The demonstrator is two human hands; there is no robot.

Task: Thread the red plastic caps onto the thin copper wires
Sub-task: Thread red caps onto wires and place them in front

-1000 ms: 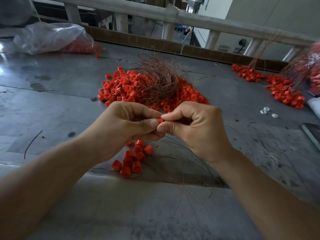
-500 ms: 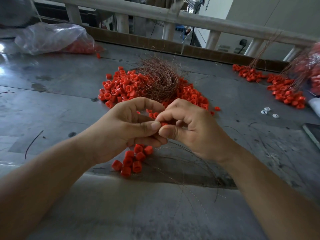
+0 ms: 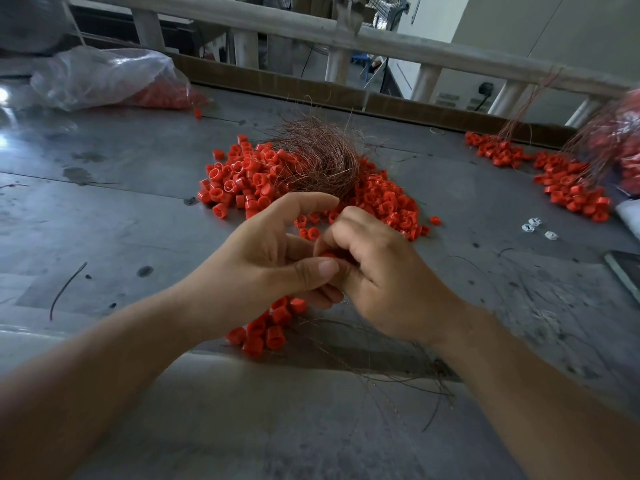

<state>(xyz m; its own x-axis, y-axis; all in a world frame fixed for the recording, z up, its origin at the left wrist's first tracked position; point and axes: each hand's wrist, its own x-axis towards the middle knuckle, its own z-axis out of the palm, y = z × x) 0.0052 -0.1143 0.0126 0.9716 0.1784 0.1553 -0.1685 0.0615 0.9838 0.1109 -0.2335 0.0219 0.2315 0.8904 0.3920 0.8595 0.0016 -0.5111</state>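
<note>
**Both grips closed on one cap, above the near edge of the table**

I see my left grip (image 3: 263,268) and right grip (image 3: 381,271) meeting fingertip to fingertip. Between them sits a single red cap (image 3: 329,254), mostly hidden, with only a sliver of red showing. The left thumb (image 3: 322,268) presses against it from below, and the left index finger (image 3: 311,202) is stretched out above it, touching nothing. The right grip's fingers are curled in tight around the same cap. I cannot tell which grip has the wire end.

Just below the left grip, a small cluster of caps (image 3: 266,330) lies on the table (image 3: 104,202). Thin copper wires (image 3: 398,372) trail from under the hands toward the near edge.

Beyond the hands is the main pile of loose caps (image 3: 242,174), and a tangled bundle of copper wire (image 3: 322,157) rests on top of it. Well off to the right there is a second heap of caps (image 3: 568,185) with wires rising out of it. A few small white pieces (image 3: 535,226) lie near that heap. At far left, a clear plastic bag (image 3: 104,77) holds more red caps. A pale railing (image 3: 415,46) runs along the back of the table.
</note>
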